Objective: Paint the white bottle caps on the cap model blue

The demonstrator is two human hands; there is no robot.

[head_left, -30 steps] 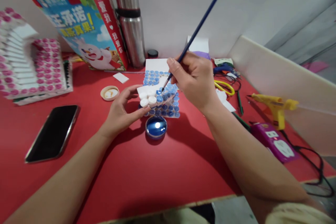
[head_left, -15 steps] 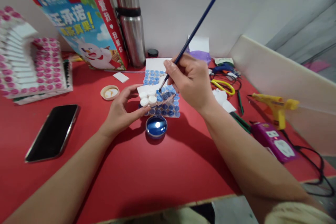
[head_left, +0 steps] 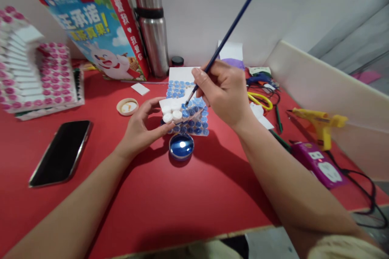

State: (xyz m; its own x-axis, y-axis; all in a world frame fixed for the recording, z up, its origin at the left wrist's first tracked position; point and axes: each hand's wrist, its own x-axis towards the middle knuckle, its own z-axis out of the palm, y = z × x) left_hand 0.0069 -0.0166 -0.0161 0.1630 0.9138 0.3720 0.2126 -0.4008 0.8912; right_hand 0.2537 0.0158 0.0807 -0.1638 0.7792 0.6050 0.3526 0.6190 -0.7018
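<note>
My left hand (head_left: 142, 127) grips the left edge of a small white board (head_left: 165, 104) that carries round rolled discs, white on the left and blue on the right. The board is tilted above a larger white sheet (head_left: 182, 73) covered with rows of blue discs. Between the thumb and fingers of my right hand (head_left: 225, 91) is a paintbrush (head_left: 234, 24) with a dark blue handle slanting up and right. Its tip is at the blue discs, beside the white ones. Just in front stands a small round dish of blue paint (head_left: 181, 146).
Left lie a phone (head_left: 62, 153) and a round lid (head_left: 127, 107); behind stand a pink-dotted model (head_left: 57, 75), a printed box (head_left: 100, 28) and a steel flask (head_left: 153, 32). Right are yellow scissors (head_left: 259, 101), a yellow glue gun (head_left: 322, 123), a purple power strip (head_left: 317, 164) and cables.
My right hand and the brush have shifted slightly right, the handle's end a little higher. My left hand and the board are almost unmoved.
</note>
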